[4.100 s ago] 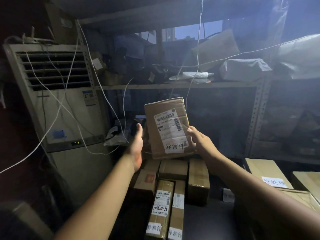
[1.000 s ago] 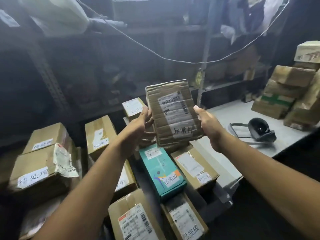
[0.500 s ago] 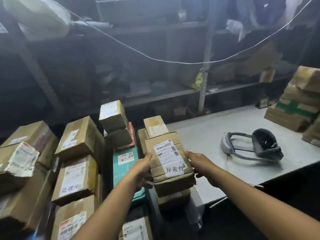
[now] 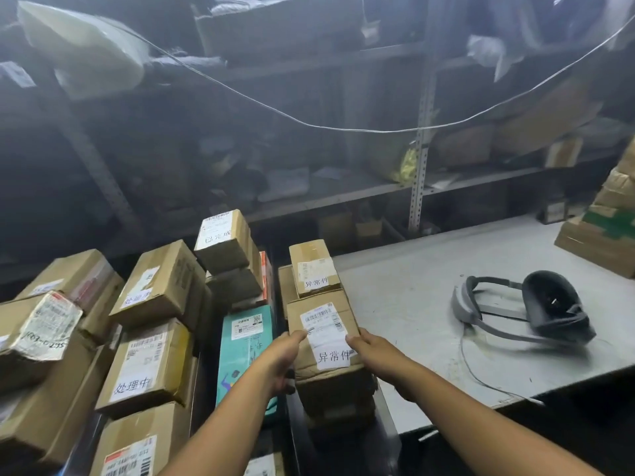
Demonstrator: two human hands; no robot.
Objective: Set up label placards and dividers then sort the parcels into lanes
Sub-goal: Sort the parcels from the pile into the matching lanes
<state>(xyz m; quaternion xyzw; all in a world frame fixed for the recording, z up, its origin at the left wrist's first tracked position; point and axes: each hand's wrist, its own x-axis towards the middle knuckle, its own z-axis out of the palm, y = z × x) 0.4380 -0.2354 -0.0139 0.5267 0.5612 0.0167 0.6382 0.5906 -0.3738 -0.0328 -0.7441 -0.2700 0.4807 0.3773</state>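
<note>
My left hand [image 4: 280, 359] and right hand [image 4: 374, 355] each grip 1 side of the crumpled parcel [image 4: 323, 334], seated on the squashed box [image 4: 335, 396] beside the table [image 4: 412, 304]; that base looks uneven, so an off-centre release could tip it onto the teal parcel [image 4: 245, 341].

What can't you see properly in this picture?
All in the head view:
1. Things on the shelf: too dark and blurry to name.
2. The pile under the box: mostly hidden by that box, which the left hand and right hand grip.
3. The green box: part of it is behind the left arm.
4. The bottom box: cut off by the lower edge.
</note>
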